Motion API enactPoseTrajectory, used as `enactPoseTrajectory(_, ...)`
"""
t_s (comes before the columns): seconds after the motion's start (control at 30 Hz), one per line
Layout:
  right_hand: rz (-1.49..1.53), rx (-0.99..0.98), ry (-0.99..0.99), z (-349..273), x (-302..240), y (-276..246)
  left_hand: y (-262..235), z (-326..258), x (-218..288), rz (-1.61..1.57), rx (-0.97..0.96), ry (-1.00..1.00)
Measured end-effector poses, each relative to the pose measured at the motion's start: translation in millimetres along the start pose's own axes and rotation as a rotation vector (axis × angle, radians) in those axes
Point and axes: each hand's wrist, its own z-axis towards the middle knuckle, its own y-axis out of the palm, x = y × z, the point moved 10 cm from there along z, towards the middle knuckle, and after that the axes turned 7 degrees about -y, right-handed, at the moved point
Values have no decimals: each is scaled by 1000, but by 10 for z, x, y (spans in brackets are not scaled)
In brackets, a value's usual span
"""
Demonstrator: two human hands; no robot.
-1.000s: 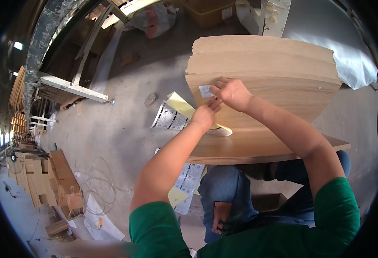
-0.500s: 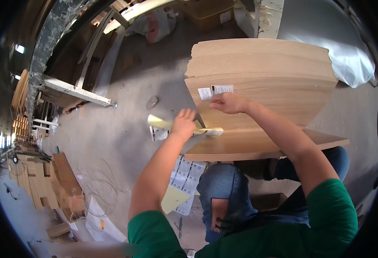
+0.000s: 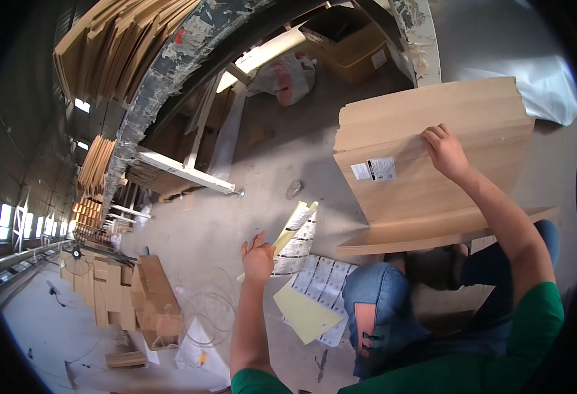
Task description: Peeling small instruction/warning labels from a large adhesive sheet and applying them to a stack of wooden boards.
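Note:
Light wood-grain panels lean together on my right, with two white labels stuck on the front face. My right hand has bent fingers at the upper edge line of the front panel and appears to grip it; its fingertips are partly hidden. On the left, my left hand holds a curled label sheet with yellow backing above the floor, some fingers raised off it. A board lies along the foot of the panels, by my knees.
More label sheets and a yellow backing piece lie on the floor by my knee. A white metal frame stands ahead. Cardboard is piled at left. A yellowish box and a plastic bag are farther off.
My right hand has moved from beside the labels up to the panel's upper edge line. My left hand has drawn the label sheet away from the panels, down and leftward. The view has shifted left.

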Motion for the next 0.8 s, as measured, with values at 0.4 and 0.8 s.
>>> enactPoseTrajectory(0.4,-555,-169,-219,-166,-236,216,-434,-6,30,-55,44,-65)
enactPoseTrajectory(0.8,-472,-133,-262,-221,-311,148,-400,-3,61,-94,84,-68)
